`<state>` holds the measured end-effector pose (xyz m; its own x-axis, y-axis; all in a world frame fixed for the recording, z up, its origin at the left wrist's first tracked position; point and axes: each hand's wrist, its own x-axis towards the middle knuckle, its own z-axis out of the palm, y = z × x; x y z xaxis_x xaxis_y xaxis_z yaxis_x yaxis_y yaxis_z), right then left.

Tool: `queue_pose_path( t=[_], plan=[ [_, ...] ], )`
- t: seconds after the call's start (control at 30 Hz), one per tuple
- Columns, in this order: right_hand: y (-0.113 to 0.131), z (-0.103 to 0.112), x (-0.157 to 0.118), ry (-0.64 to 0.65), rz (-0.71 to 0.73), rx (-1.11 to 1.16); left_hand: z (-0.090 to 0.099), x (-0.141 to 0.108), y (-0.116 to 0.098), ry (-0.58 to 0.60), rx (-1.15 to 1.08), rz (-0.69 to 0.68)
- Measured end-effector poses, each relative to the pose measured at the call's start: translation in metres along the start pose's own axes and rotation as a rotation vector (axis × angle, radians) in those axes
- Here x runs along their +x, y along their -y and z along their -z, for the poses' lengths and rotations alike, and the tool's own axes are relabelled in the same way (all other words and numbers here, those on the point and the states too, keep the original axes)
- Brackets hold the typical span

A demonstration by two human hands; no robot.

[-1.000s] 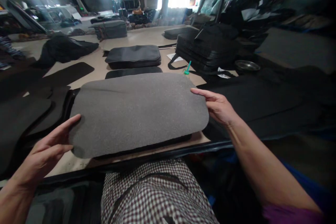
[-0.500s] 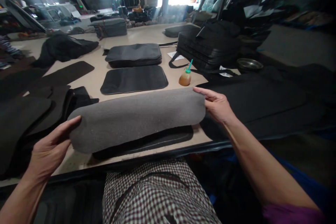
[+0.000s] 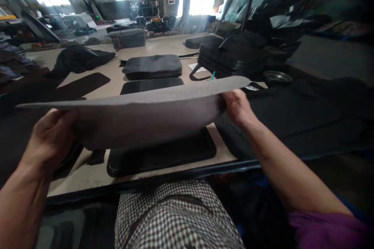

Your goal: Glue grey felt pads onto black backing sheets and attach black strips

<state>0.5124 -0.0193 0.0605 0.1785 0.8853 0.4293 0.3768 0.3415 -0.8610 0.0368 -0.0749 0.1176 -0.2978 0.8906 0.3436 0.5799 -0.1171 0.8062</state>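
Both hands hold up a grey fabric panel [image 3: 152,120], bent along its length so that its far part folds toward the back. My left hand [image 3: 51,136] grips it at the left end, fingers partly hidden by the panel. At the right end my right hand [image 3: 238,107] pinches it, with the fingertips behind the sheet. Below the panel, on the table near the front edge, lies a black rounded rectangular piece [image 3: 163,157], its back part covered. Beyond the panel another black piece [image 3: 152,85] shows in part, with a stack of dark rounded pieces [image 3: 153,66] behind it.
Dark sheets [image 3: 286,120] cover the table's right side. Black bags [image 3: 230,54] are piled at the back right, near a metal bowl [image 3: 277,77]. Only the green tip [image 3: 213,75] of a bottle shows over the panel. A dark cloth heap [image 3: 82,58] lies back left.
Both hands have raised and tilted the grey panel; its upper part now folds away and its left end reaches further left. More of the black piece beneath shows, and the bottle is mostly hidden.
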Motion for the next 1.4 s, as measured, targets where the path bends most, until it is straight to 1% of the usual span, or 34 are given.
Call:
queue_pose_path(
  t=[0.07,0.13,0.2,0.23,0.27,0.33,0.4,0.43,0.5,0.57,0.67,0.77,0.87,0.97,1.13,1.27,1.4],
  plan=[
    [-0.010,-0.009,-0.003,0.039,-0.041,-0.091,-0.012,0.004,0.008,0.055,0.018,0.129],
    [-0.021,-0.016,-0.009,0.075,-0.166,-0.092,-0.023,0.006,0.021,0.120,0.062,0.237],
    [-0.032,-0.021,-0.018,0.123,-0.329,0.004,-0.032,0.007,0.037,0.182,0.074,0.312],
    [-0.035,-0.021,-0.024,0.151,-0.401,0.073,-0.035,0.007,0.044,0.215,0.041,0.340],
    [-0.038,-0.021,-0.029,0.180,-0.455,0.143,-0.037,0.005,0.051,0.252,-0.008,0.362],
    [-0.042,-0.019,-0.039,0.249,-0.492,0.266,-0.041,0.000,0.062,0.301,-0.126,0.378],
    [-0.044,-0.016,-0.048,0.274,-0.456,0.315,-0.043,-0.006,0.071,0.319,-0.190,0.357],
    [-0.045,-0.015,-0.052,0.274,-0.429,0.294,-0.043,-0.010,0.075,0.317,-0.173,0.336],
    [-0.047,-0.015,-0.059,0.249,-0.398,0.185,-0.043,-0.016,0.081,0.311,-0.081,0.287],
    [-0.050,-0.015,-0.065,0.231,-0.413,0.101,-0.043,-0.020,0.086,0.304,0.023,0.257],
    [-0.053,-0.013,-0.073,0.301,-0.432,0.134,-0.043,-0.025,0.090,0.344,0.079,0.265],
    [-0.052,-0.008,-0.079,0.415,-0.358,0.132,-0.044,-0.029,0.094,0.413,0.015,0.249],
    [-0.051,-0.004,-0.084,0.461,-0.334,0.112,-0.047,-0.035,0.100,0.430,-0.103,0.240],
    [-0.055,-0.002,-0.088,0.464,-0.328,0.099,-0.050,-0.037,0.106,0.419,-0.161,0.271],
    [-0.063,-0.004,-0.093,0.450,-0.276,0.051,-0.051,-0.032,0.108,0.381,-0.167,0.279],
    [-0.062,-0.003,-0.095,0.452,-0.265,-0.011,-0.052,-0.028,0.110,0.398,-0.155,0.289],
    [-0.061,-0.003,-0.096,0.453,-0.173,-0.115,-0.054,-0.029,0.116,0.426,-0.138,0.267]
  ],
)
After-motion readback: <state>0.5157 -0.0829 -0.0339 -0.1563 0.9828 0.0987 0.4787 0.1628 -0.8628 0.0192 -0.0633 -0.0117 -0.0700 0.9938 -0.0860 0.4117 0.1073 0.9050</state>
